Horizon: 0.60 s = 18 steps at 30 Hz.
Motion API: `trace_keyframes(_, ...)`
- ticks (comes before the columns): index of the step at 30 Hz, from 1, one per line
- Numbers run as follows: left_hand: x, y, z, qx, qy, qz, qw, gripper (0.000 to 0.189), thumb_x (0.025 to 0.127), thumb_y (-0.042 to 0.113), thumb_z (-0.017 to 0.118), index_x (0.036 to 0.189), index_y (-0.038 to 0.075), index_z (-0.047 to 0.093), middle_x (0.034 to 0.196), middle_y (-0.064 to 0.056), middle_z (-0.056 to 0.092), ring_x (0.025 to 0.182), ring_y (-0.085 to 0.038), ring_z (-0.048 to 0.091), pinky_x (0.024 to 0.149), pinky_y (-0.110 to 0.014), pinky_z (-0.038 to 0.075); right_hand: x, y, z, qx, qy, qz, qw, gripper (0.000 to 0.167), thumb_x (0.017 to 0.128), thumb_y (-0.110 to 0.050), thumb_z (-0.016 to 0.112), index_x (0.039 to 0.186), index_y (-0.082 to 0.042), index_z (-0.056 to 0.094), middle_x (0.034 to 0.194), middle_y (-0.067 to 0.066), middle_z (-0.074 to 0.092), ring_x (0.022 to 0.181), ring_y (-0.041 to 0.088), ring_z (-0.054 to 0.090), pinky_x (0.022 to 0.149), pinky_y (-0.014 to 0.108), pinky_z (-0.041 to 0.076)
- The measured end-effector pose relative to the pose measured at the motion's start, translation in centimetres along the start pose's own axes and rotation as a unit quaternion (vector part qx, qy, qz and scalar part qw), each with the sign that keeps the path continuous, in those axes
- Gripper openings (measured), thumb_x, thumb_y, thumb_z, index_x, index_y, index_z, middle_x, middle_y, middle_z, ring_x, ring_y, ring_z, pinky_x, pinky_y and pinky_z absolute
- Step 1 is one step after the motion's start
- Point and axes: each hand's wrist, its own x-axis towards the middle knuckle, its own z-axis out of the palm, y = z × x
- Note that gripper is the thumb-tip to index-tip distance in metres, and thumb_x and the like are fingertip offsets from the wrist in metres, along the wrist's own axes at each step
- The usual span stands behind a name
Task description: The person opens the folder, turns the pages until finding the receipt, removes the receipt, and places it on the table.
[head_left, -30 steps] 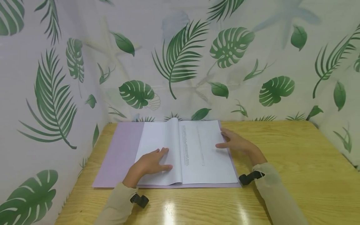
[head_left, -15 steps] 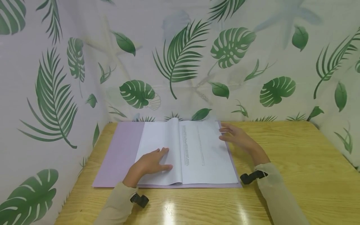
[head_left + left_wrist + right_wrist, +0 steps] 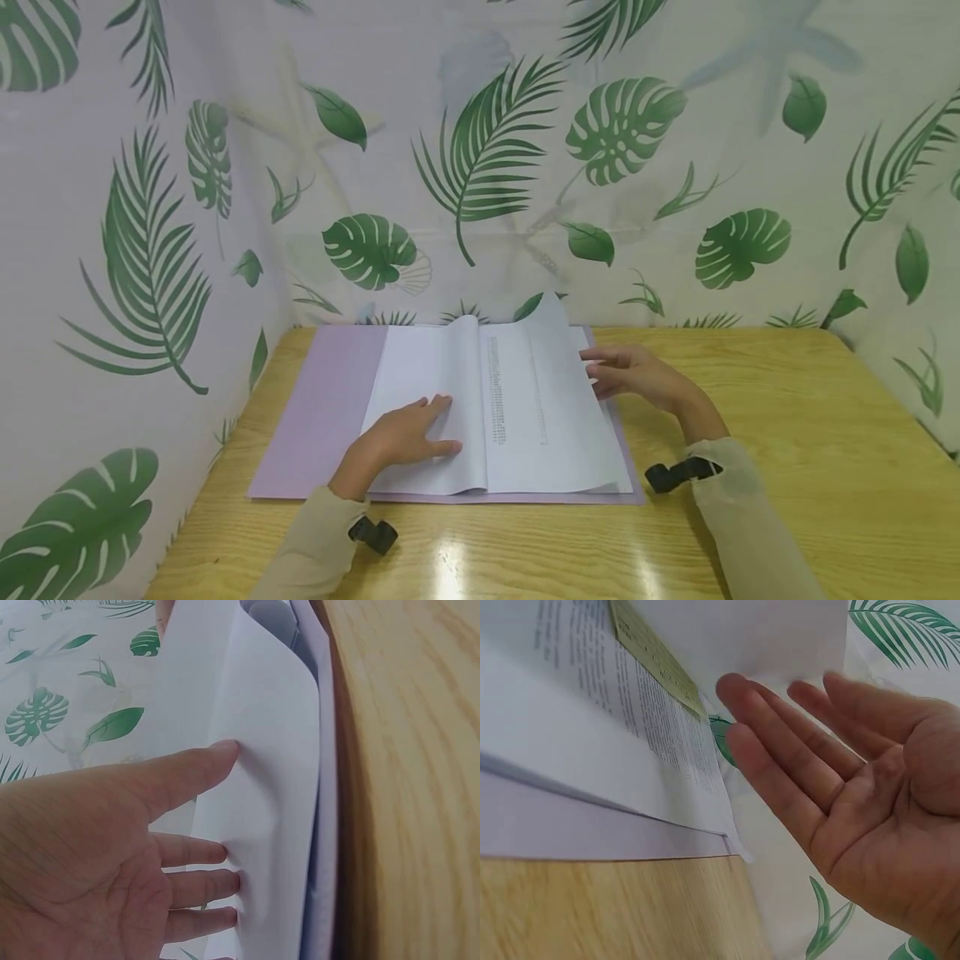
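Note:
An open document with a lilac cover (image 3: 337, 392) lies on the table. My left hand (image 3: 401, 433) rests on its left-hand white pages (image 3: 416, 358), fingers spread and fairly straight, as the left wrist view also shows, with the thumb (image 3: 214, 757) touching the paper. Over on the right side, a printed page (image 3: 525, 400) stands partly raised, its far corner lifted and curved. My right hand (image 3: 637, 379) is at that page's outer edge, its fingers extended against the sheet. Beneath it, the right wrist view shows a printed text page (image 3: 585, 660) and a yellow sticky note (image 3: 656, 660).
The wooden table (image 3: 787, 417) extends to the right of the document and in front of it. A white curtain with green leaf prints (image 3: 510, 150) stands behind and to the left. Black wrist cameras sit on both sleeves (image 3: 750, 508).
The right-hand page has risen at its far corner and bends leftward. My right hand drew back to the right, then moved slightly down along the edge. The left hand stays in place.

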Motion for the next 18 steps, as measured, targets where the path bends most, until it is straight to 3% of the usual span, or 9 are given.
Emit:
trace_keyframes(4, 0.0, 0.1, 0.0, -0.002, 0.0, -0.002, 1.0, 0.082, 0.095, 0.051, 0.068, 0.159, 0.01, 0.036, 0.165, -0.011, 0.035, 0.153, -0.033, 0.033, 0.122, -0.052, 0.035, 0.0, 0.0, 0.2, -0.009, -0.027, -0.004, 0.9996, 0.06, 0.102, -0.023, 0.062, 0.152, 0.003, 0.042, 0.154, 0.027, 0.045, 0.116, 0.024, 0.069, 0.096, 0.04, 0.06)
trace_keyframes(10, -0.1, 0.1, 0.1, -0.003, 0.001, -0.004, 1.0, 0.082, 0.095, 0.051, 0.068, 0.159, 0.01, 0.036, 0.165, -0.011, 0.035, 0.153, -0.032, 0.033, 0.122, -0.052, 0.035, 0.3, -0.2, 0.8, -0.021, -0.035, -0.002, 0.9992, 0.063, 0.103, -0.027, 0.062, 0.155, -0.001, 0.04, 0.155, 0.026, 0.045, 0.123, 0.035, 0.066, 0.1, 0.044, 0.058)
trace_keyframes(18, -0.1, 0.0, -0.1, -0.001, 0.0, -0.003, 1.0, 0.082, 0.095, 0.051, 0.067, 0.159, 0.011, 0.035, 0.165, -0.01, 0.035, 0.153, -0.032, 0.033, 0.122, -0.053, 0.035, 0.9, -0.6, 2.4, -0.043, -0.047, 0.01, 0.9979, 0.074, 0.094, -0.031, 0.074, 0.158, -0.021, 0.04, 0.15, 0.02, 0.054, 0.133, 0.034, 0.059, 0.104, 0.044, 0.055)
